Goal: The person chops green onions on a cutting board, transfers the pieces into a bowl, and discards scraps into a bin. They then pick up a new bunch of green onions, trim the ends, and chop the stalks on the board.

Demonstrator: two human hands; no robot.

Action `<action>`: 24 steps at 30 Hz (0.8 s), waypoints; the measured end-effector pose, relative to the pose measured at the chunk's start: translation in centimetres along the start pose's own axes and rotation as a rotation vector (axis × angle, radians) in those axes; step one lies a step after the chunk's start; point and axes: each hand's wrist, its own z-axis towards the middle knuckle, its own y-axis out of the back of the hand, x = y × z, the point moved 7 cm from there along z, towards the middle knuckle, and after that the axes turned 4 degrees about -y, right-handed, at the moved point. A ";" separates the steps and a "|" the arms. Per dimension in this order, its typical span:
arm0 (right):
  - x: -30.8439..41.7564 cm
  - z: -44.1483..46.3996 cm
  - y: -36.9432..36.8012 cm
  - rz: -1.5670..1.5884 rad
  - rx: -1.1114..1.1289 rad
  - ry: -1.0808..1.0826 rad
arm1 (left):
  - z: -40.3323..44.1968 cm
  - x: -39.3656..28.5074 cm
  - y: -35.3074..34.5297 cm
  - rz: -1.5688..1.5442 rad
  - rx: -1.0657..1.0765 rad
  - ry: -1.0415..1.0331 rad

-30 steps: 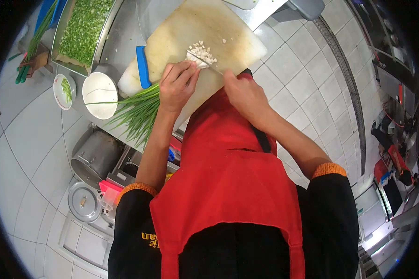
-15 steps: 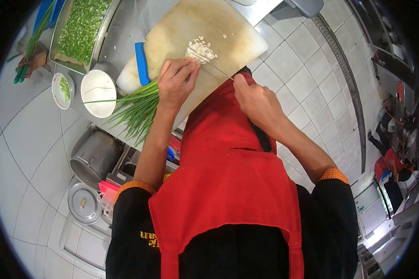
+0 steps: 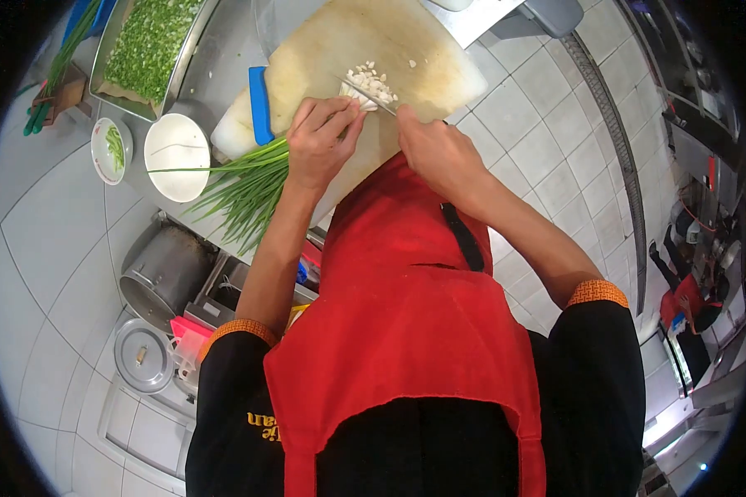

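Observation:
My left hand [image 3: 322, 142] is closed around a bunch of spring onions [image 3: 244, 197], whose green leaves trail off to the lower left. The white ends stick out past my fingertips. My right hand [image 3: 441, 155] grips a knife; its handle is hidden in my fist. The thin knife blade [image 3: 378, 100] lies across the white ends, close to my left fingertips. Small chopped white pieces [image 3: 373, 79] are heaped beyond the blade on the cutting board [image 3: 414, 41]. A few pieces lie apart from the heap.
A blue handle [image 3: 260, 103] rests on the board's left side. Left of it stand a white bowl [image 3: 174, 184], a smaller bowl [image 3: 99, 157] with green bits, and a metal tray [image 3: 184, 79] of chopped greens. Below is a metal pot [image 3: 153, 269]. Another person [image 3: 684, 298] is far right.
My right hand has moved left and slightly up, bringing the knife blade over the white onion ends. My left hand still holds the bunch. The whole view has shifted slightly.

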 end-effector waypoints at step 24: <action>-4.2 -7.2 1.0 0.041 0.052 -0.108 | 0.2 -0.2 0.0 -0.038 -0.019 -0.046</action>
